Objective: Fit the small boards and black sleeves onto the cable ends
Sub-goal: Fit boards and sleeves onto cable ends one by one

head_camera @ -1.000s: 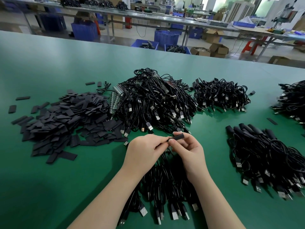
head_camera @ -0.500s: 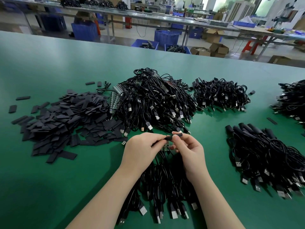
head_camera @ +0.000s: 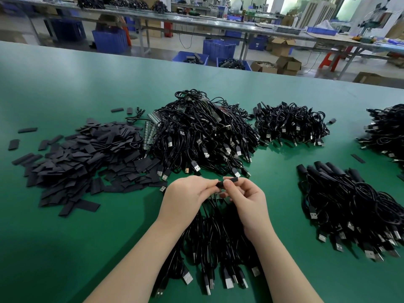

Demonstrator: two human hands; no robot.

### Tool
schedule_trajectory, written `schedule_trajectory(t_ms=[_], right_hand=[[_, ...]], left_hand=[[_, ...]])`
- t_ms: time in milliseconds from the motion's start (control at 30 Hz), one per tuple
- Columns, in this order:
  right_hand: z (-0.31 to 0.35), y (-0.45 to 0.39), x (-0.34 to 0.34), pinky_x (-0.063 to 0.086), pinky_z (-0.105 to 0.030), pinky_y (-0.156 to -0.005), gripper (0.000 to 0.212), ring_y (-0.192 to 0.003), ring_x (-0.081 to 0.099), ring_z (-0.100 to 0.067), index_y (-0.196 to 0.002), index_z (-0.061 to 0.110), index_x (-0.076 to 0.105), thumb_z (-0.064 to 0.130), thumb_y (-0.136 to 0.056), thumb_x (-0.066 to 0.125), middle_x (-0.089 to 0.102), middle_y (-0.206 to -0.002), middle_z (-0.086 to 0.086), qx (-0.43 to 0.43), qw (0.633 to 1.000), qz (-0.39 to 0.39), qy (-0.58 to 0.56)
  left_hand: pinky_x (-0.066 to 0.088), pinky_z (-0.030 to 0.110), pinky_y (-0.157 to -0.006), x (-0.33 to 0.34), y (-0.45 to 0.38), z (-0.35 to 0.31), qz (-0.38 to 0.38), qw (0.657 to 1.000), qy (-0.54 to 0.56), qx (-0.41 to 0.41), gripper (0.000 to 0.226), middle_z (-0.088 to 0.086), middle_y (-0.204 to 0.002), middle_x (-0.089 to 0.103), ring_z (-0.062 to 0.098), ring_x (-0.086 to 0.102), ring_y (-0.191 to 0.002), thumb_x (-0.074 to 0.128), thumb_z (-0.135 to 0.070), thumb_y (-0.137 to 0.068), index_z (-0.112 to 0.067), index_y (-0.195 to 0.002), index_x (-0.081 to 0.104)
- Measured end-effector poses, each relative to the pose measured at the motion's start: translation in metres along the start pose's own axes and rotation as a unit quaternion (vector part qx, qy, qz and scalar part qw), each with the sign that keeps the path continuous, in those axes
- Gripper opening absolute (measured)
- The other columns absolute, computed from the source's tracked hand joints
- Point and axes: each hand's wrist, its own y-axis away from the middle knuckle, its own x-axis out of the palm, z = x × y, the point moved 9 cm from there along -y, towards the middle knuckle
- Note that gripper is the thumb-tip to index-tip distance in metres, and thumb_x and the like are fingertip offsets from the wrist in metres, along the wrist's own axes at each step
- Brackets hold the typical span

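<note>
Sleeve pinched at both ends: left hand, right hand, above near cable bundle. Cable end inside hidden; small green board barely visible below fingers. Loose sleeves heaped left on green table.

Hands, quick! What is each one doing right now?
Left hand: pinching one end of the black sleeve.
Right hand: pinching the sleeve's other end.
</note>
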Motion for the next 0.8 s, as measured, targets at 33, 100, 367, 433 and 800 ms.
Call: schedule_trajectory(t_ms=[33,100,367,433,800], right_hand=[[-0.0001,0.0001,-0.0001,0.050,-0.012,-0.062,0.020,-0.068,0.069,-0.005,-0.077,0.020,0.073,0.007,-0.091,0.068,0.077,-0.080,0.001,0.001,1.000,0.000,0.000],[-0.0012,0.0000,-0.0006,0.050,-0.012,-0.062,0.011,-0.068,0.069,-0.005,-0.084,0.015,0.072,0.008,-0.091,0.068,0.077,-0.078,0.001,0.005,1.000,0.002,0.001],[-0.0044,-0.0005,-0.0014,0.050,-0.012,-0.064,0.010,-0.071,0.070,-0.006,-0.083,0.016,0.073,0.012,-0.091,0.069,0.077,-0.080,-0.001,0.013,1.000,0.001,0.007],[-0.0036,-0.0002,-0.0006,0.050,-0.013,-0.066,0.011,-0.073,0.070,-0.007,-0.083,0.017,0.073,0.012,-0.091,0.069,0.077,-0.082,-0.001,0.013,1.000,0.006,0.009],[-0.0008,0.0002,0.0013,0.052,-0.013,-0.072,0.015,-0.082,0.070,-0.005,-0.085,0.023,0.079,0.011,-0.089,0.071,0.077,-0.088,0.002,-0.010,1.000,-0.008,0.014]], left_hand=[[0.051,0.026,-0.075,0.0000,-0.0002,-0.0001,0.001,1.000,0.004,0.000,0.020,-0.004,-0.085,0.076,0.012,0.070,-0.080,0.073,-0.024,-0.080,-0.016,-0.097,0.079],[0.052,0.027,-0.075,-0.0001,-0.0004,0.0005,0.003,1.000,0.013,-0.003,0.020,-0.004,-0.086,0.076,0.012,0.071,-0.081,0.074,-0.023,-0.079,-0.016,-0.097,0.079],[0.050,0.024,-0.078,0.0016,0.0003,0.0033,0.011,0.999,0.025,-0.016,0.020,-0.003,-0.090,0.076,0.013,0.070,-0.084,0.078,-0.019,-0.079,-0.017,-0.099,0.078],[0.051,0.023,-0.078,0.0007,0.0004,0.0030,0.009,1.000,0.021,-0.014,0.020,-0.003,-0.089,0.076,0.013,0.070,-0.084,0.078,-0.019,-0.079,-0.017,-0.099,0.078],[0.050,0.024,-0.072,-0.0002,-0.0011,0.0048,0.008,0.999,0.018,-0.031,0.019,-0.007,-0.085,0.074,0.007,0.066,-0.079,0.072,-0.028,-0.084,-0.023,-0.101,0.077]])
